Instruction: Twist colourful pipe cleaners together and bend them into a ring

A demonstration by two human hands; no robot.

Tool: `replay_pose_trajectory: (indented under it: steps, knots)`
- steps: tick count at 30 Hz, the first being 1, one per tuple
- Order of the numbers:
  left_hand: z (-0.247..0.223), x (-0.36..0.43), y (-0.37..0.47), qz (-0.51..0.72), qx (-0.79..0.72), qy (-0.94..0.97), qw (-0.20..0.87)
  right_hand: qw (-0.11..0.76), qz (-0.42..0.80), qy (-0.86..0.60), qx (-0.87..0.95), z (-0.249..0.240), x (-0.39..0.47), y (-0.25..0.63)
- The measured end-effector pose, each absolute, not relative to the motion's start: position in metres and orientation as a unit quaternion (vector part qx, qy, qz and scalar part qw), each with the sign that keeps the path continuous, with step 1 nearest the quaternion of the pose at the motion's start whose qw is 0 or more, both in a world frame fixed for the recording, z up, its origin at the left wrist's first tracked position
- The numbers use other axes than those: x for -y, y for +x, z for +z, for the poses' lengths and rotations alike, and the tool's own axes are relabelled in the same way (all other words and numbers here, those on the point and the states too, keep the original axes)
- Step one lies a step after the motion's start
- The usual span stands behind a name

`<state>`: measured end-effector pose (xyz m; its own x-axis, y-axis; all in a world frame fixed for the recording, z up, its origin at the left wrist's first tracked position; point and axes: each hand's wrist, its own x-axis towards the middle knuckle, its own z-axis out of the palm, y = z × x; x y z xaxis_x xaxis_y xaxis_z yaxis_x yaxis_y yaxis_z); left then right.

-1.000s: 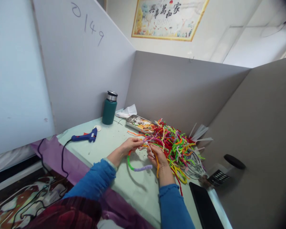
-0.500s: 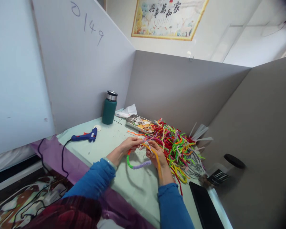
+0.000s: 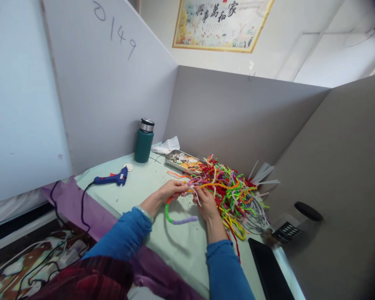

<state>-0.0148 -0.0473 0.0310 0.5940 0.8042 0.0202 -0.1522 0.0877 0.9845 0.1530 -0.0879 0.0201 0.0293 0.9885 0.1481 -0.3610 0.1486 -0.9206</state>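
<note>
My left hand [image 3: 173, 189] is closed in a pinch on one end of a curved, wrapped pipe-cleaner strip [image 3: 185, 220]. The strip hangs below the fingers in orange, green and lilac sections. Close beside it, my right hand [image 3: 206, 204] pinches an orange pipe cleaner [image 3: 220, 184], whose long free end reaches right over the heap. A thin white strand [image 3: 197, 198] sticks out between the two hands. The fingers hide exactly where the orange length meets the strip.
A tangled heap of colourful pipe cleaners [image 3: 234, 191] lies right of the hands. Behind are a metal tray of small pieces [image 3: 187, 162] and a green bottle [image 3: 143, 141]. A blue glue gun [image 3: 112, 178] with its cord lies left. A black flat object [image 3: 268, 266] sits at right.
The orange pipe cleaner's free end has swung from hanging down over my right wrist to stretching out right across the heap. Both hands stay close together.
</note>
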Motion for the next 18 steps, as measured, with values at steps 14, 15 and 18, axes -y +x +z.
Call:
replay_pose_trajectory:
  steps: [14,15,18]
  knots:
    - [0.024,0.051,-0.010,0.172,-0.298,0.636,0.690,0.610,0.397,-0.418,0.543,0.010,0.082,0.152]
    - [0.024,0.051,-0.010,0.176,-0.297,0.630,0.696,0.617,0.389,-0.420,0.540,0.009,0.081,0.152]
    - [0.026,0.053,-0.011,0.184,-0.278,0.613,0.716,0.627,0.383,-0.428,0.527,0.010,0.080,0.155]
